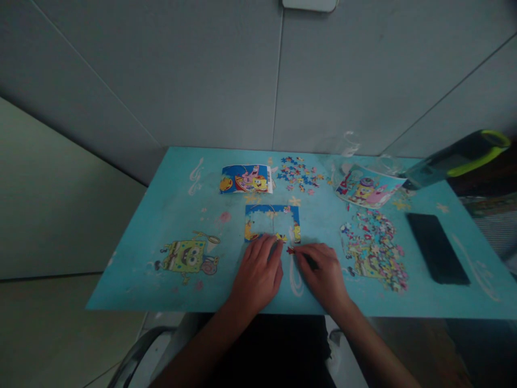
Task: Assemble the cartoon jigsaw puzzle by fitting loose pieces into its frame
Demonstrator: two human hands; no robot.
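A partly assembled jigsaw frame (272, 222), blue with yellow corners, lies at the middle of the light blue table (133, 237). My left hand (258, 272) rests flat just below its lower edge, fingers stretched out and touching the bottom border. My right hand (323, 272) lies beside it, thumb and forefinger pinched on a small red puzzle piece (290, 250) near the frame's lower right corner.
A finished picture card (245, 179) lies behind the frame. Loose pieces (299, 173) are scattered at the back, and a large heap (375, 250) is on the right. Another picture card (365, 189), a black phone (437, 247) and a dark bottle (456, 159) are at the right.
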